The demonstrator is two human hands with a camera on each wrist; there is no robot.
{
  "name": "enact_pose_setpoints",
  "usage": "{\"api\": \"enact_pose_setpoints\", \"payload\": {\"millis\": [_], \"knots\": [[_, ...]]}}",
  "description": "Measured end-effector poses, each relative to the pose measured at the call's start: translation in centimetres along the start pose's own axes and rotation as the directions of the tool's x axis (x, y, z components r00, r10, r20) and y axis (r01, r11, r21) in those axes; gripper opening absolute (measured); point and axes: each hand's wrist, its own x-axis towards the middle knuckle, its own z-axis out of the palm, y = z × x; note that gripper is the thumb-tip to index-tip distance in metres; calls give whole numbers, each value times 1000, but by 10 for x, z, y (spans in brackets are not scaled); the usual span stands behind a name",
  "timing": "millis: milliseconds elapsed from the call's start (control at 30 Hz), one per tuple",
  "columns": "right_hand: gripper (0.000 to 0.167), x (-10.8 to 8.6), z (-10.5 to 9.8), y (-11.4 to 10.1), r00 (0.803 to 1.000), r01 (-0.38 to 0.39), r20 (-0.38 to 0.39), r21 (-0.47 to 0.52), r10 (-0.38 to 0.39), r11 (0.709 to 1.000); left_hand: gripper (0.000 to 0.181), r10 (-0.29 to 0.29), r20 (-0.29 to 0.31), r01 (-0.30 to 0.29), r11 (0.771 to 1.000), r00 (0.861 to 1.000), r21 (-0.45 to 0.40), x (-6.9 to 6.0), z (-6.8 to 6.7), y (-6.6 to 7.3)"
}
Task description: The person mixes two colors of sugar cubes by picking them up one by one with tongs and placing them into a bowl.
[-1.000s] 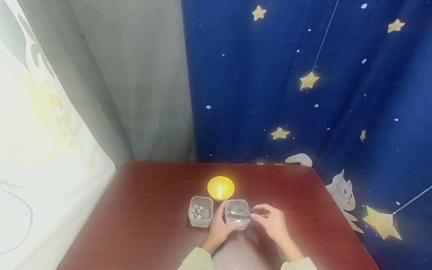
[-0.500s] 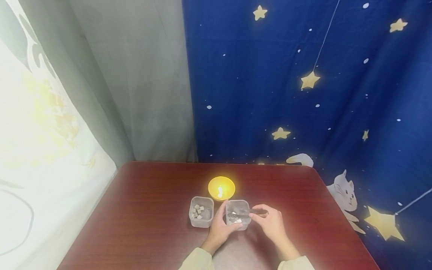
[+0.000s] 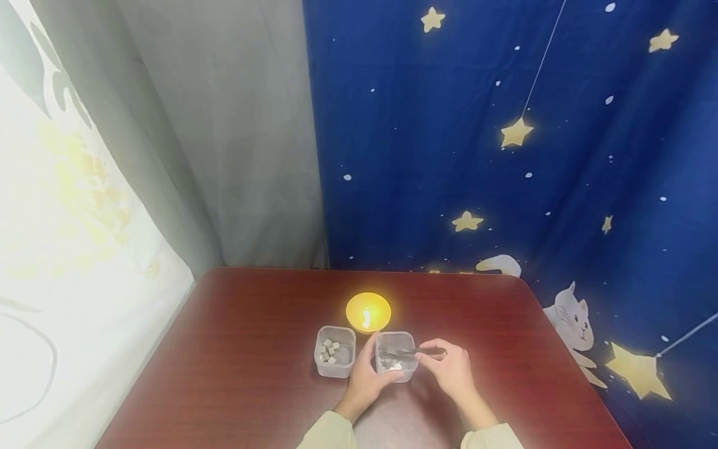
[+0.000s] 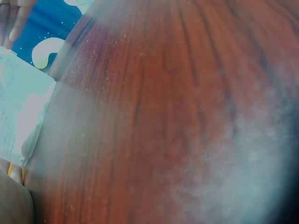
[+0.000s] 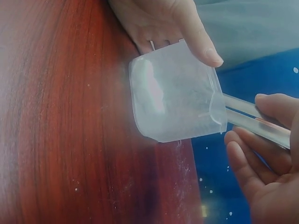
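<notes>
Around its walls, your left hand (image 3: 361, 373) grips a light-looking square clear-plastic tub (image 5: 173, 98), right hand (image 3: 454, 369) pinching slim grey tongs (image 5: 254, 124).

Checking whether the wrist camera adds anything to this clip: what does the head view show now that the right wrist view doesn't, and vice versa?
Only the head view shows the yellow bowl, the second container with its pale cubes, and both sleeves.

Only the right wrist view plainly shows the gap between the two arms of the tongs.

Both show the left hand gripping a clear container, the right hand holding the tongs, the table and the blue curtain.
</notes>
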Motion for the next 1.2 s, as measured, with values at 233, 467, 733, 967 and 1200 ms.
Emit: {"api": "enact_pose_setpoints", "payload": {"millis": [233, 467, 733, 967, 1200], "knots": [[17, 2, -1, 6, 1000, -23, -6, 63, 24, 998, 102, -5, -13, 6, 1000, 1000, 10, 0, 0, -1], [18, 2, -7, 7, 998, -63, -23, 142, 67, 988, 103, -5, -18, 6, 1000, 1000, 17, 0, 0, -2], [18, 2, -15, -2, 995, -85, -33, 191, 93, 978, 102, -12, -26, 12, 1000, 1000, 14, 1, 1, -2], [19, 4, -18, -3, 992, -98, -54, 228, 113, 969, 102, -13, -24, 13, 1000, 1000, 25, 2, 1, -1], [23, 5, -23, -4, 990, -107, -55, 304, 130, 946, 101, -2, -27, 3, 999, 1000, 32, 1, 2, -2]]}}
